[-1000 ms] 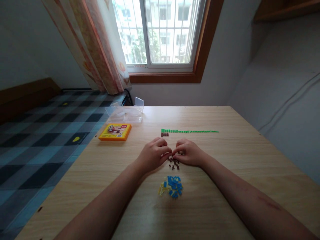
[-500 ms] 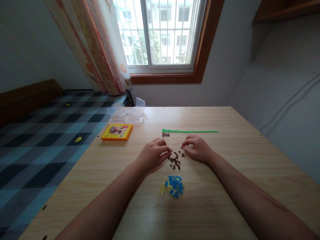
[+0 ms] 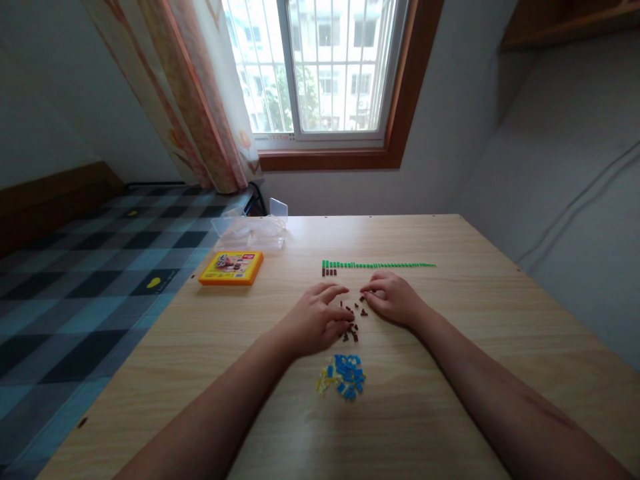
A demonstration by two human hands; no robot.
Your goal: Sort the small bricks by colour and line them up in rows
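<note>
Small brown building bricks (image 3: pixel 355 337) lie loosely scattered on the wooden table (image 3: pixel 425 413). My left hand (image 3: pixel 320 320) reaches over the pile from the left, fingers spread. Its thumb and a finger are down among the bricks and hide some of them; I see none held. On the other side, my right hand (image 3: pixel 395 297) rests on the table with thumb and fingertips closed on a tiny brown brick (image 3: pixel 362 299). Beyond the hands runs a long row of green bricks (image 3: pixel 367 265). A short row of brown bricks (image 3: pixel 329 272) sits just below its left end.
Nearer to me lies a heap of blue bricks (image 3: pixel 351 375) with pale yellow bricks (image 3: pixel 324 381) at its left. A yellow-orange box (image 3: pixel 231 268) and clear plastic packaging (image 3: pixel 250 231) are at the table's back left. A bed with a checked cover (image 3: pixel 100 293) stands left.
My left hand has moved right and nearer to me, over the brown pile, with its fingers spreading. My right hand stays nearly in place. The whole view has shifted slightly.
</note>
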